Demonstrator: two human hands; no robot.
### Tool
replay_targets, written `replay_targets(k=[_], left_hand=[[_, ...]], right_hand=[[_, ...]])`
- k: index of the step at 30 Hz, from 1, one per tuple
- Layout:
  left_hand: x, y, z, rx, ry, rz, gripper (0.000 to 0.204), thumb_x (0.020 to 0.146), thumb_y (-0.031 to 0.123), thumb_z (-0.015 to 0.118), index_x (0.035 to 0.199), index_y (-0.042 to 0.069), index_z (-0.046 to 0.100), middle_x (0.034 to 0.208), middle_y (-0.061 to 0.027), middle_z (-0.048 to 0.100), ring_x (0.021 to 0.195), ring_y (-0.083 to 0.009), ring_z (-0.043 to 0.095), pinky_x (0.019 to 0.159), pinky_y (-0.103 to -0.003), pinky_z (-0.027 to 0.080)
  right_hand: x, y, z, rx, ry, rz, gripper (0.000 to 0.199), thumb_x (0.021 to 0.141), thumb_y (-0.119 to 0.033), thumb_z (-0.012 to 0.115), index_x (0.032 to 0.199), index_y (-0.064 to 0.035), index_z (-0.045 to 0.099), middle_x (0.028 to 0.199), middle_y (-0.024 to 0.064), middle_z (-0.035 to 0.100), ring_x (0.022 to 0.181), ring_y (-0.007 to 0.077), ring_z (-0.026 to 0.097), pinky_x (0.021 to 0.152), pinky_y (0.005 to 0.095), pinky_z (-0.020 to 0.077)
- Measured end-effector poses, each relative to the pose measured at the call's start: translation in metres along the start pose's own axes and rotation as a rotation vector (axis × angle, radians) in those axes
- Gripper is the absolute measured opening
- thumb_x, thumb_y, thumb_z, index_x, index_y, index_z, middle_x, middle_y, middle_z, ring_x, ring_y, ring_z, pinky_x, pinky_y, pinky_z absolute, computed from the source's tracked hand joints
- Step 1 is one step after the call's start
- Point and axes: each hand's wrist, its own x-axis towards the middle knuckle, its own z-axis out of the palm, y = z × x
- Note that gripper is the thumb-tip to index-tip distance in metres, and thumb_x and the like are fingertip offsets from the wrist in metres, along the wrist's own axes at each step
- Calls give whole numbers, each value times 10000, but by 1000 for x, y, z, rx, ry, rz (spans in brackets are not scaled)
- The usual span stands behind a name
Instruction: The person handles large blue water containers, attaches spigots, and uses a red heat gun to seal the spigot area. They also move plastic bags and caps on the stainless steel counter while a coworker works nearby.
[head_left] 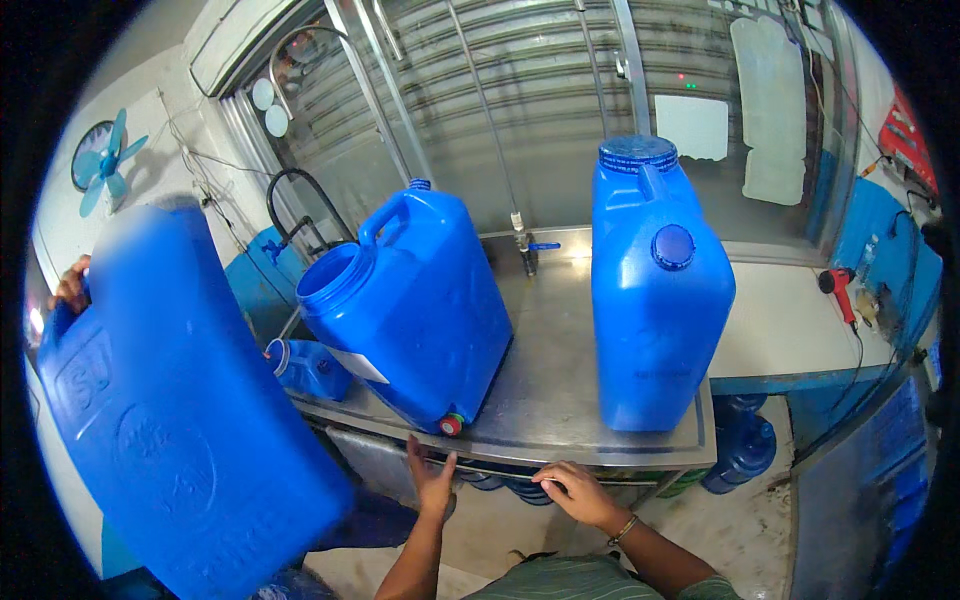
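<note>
My left hand is open, its fingers spread, just below the front edge of the steel table. It is close beneath a blue jerrycan that stands there with its wide mouth uncapped and a red-ringed spigot at its base. My right hand is at the table's front edge, fingers loosely bent, with nothing visible in it. Right of centre stands a second blue jerrycan, both its caps on. At the left, another person's hand grips a third blue jerrycan, tilted and partly blurred.
A small blue jug lies behind the held jerrycan. A tap with a blue lever hangs over the table's back. On the white counter rests a red hair-dryer-like tool; blue water bottles stand below. A fan hangs upper left.
</note>
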Motion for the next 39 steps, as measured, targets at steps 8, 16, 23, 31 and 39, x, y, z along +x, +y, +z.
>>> replay_targets(k=[8, 16, 23, 31, 39], left_hand=[[49, 206, 2, 473, 433, 777, 991, 687, 351, 835, 1417, -27, 282, 1459, -278, 234, 1347, -434, 233, 1108, -522, 200], [145, 311, -44, 861, 520, 1021, 626, 717, 357, 799, 1152, -14, 545, 1138, -234, 542, 1064, -389, 501, 935, -439, 399], [153, 280, -93, 703, 614, 983, 480, 717, 234, 815, 1035, -9, 549, 960, -145, 499, 865, -268, 490, 755, -362, 428], [124, 270, -119, 654, 740, 931, 480, 741, 212, 811, 1058, -31, 544, 981, -151, 513, 902, -279, 503, 823, -389, 439], [113, 314, 16, 863, 534, 1049, 519, 686, 352, 800, 1029, 19, 600, 1035, -183, 590, 995, -366, 524, 908, -458, 378]], right_hand=[[-23, 10, 4, 86, -57, 80, 202, 945, -208, 539, 1059, -74, 638, 995, 125, 636, 961, 290, 605, 845, 386, 468], [-51, 16, -17, 152, 29, 164, 177, 925, -168, 569, 1055, -68, 635, 1043, 118, 642, 1011, 277, 612, 886, 370, 469], [-68, 15, -23, 99, 86, 187, 175, 924, -169, 565, 1056, -75, 631, 1029, 113, 638, 986, 294, 603, 865, 388, 467], [-67, 25, -30, 132, 31, 195, 178, 918, -179, 571, 1051, -80, 635, 1026, 113, 644, 980, 290, 605, 866, 400, 462], [-13, 13, -30, 178, -12, 69, 165, 886, -98, 587, 1042, -75, 635, 1028, 106, 645, 1002, 282, 590, 900, 380, 444]])
